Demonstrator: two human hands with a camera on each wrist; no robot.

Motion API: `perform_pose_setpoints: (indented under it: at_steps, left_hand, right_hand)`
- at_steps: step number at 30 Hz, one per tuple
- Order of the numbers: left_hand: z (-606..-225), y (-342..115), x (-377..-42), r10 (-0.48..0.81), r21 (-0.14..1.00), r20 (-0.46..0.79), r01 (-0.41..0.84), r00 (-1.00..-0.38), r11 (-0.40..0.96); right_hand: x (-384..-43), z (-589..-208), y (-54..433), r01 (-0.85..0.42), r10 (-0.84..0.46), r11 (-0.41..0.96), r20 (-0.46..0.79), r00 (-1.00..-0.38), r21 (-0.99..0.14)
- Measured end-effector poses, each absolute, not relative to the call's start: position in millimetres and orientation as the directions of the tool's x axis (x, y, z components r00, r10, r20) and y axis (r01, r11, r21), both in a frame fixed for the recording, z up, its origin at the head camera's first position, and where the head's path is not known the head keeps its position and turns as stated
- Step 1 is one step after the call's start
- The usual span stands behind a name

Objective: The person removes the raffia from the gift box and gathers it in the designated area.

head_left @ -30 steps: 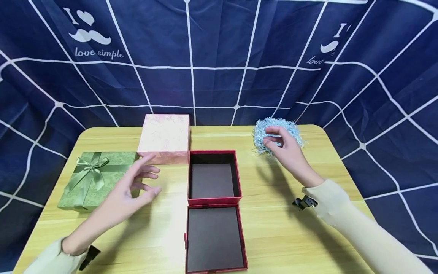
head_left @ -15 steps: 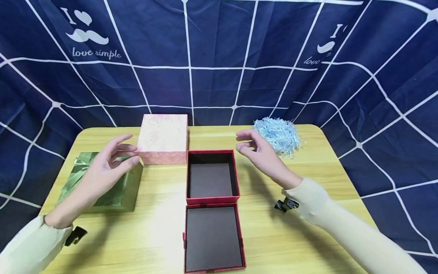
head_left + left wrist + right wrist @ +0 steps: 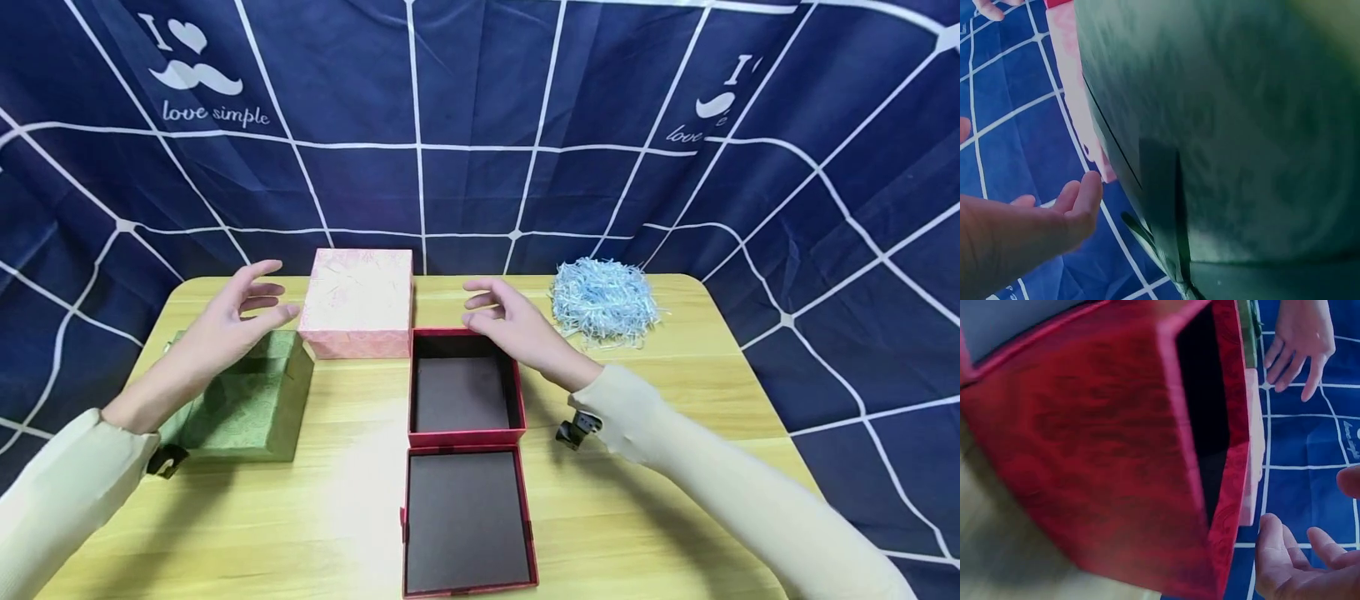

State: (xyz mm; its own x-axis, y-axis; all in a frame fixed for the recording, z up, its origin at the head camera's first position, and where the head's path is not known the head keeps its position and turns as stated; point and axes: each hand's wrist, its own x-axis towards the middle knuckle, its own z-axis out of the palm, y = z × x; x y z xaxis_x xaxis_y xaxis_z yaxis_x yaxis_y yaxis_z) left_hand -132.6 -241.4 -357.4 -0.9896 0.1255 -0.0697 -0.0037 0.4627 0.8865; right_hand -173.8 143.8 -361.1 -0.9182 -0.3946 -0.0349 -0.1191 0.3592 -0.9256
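Note:
My left hand (image 3: 228, 325) hovers over the back of the green gift box (image 3: 258, 408), just left of the pink patterned box (image 3: 360, 292). Its fingers are loosely bent and hold nothing. The sleeve and forearm cover most of the green box's ribbon bow; a ribbon (image 3: 1160, 200) shows in the left wrist view. Above the back edge of the open red box (image 3: 467, 437) is my right hand (image 3: 517, 325), empty, fingers relaxed. That box has a dark, bare inside. In the right wrist view its patterned red side (image 3: 1104, 456) fills much of the picture.
A shallow red piece with a dark inside (image 3: 468, 525), like a box lid, lies against the red box's near side. Pale blue shredded paper (image 3: 603, 300) is heaped at the back right of the wooden table (image 3: 637, 533). Blue checked cloth (image 3: 480, 192) hangs behind.
My right hand has moved left from over the shredded paper to the red box, carrying nothing. My left hand has moved left and away from me, over the green box.

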Motion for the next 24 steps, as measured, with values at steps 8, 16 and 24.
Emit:
perform_pose_setpoints:
  at_steps: [8, 16, 24]
  left_hand:
    - [-358, -244, -152, 0.144, 0.88, -0.148, -0.064, -0.979, 0.471]
    - [-355, -246, -159, 0.185, 0.878, -0.227, -0.118, -0.956, 0.464]
    - [-361, -243, -178, 0.241, 0.874, -0.327, -0.195, -0.914, 0.445]
  right_hand:
    - [-202, -365, 115, -0.073, -0.411, 0.38, -0.098, -0.906, -0.922]
    - [-219, -368, 99, -0.034, -0.432, 0.444, -0.181, -0.884, -0.895]
    - [-228, -369, 77, 0.108, -0.441, 0.341, -0.26, -0.859, -0.934]
